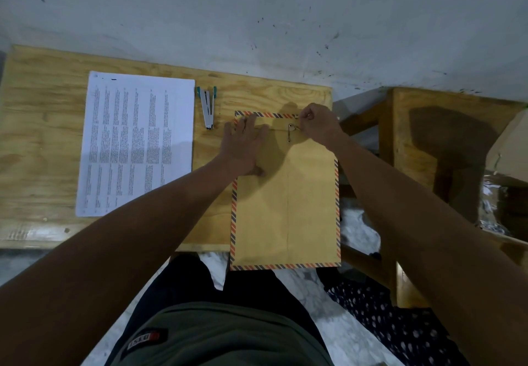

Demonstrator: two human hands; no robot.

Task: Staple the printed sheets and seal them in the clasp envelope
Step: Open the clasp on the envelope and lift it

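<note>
While your left hand (245, 148) lies flat with straight fingers on the upper left of the clasp envelope (285, 202), your right hand (318, 125) pinches at the metal clasp (291, 129) near its flap end. The envelope sits at the right end of the wooden table (43, 142), its long axis running from the far edge toward you, flap end pointing away, bottom end hanging over the near edge. It looks light, thin and floppy, so expect it to slide or buckle unless you press it flat; the clasp prongs are small and likely bend easily, so take them at the tips. The printed sheets (137, 142) lie well apart toward the left of the table, long axis also running away from you, not yet stapled as far as you can judge. The stapler (208, 108) rests between sheets and envelope, near the far edge, lying open, its hinged end toward you.
</note>
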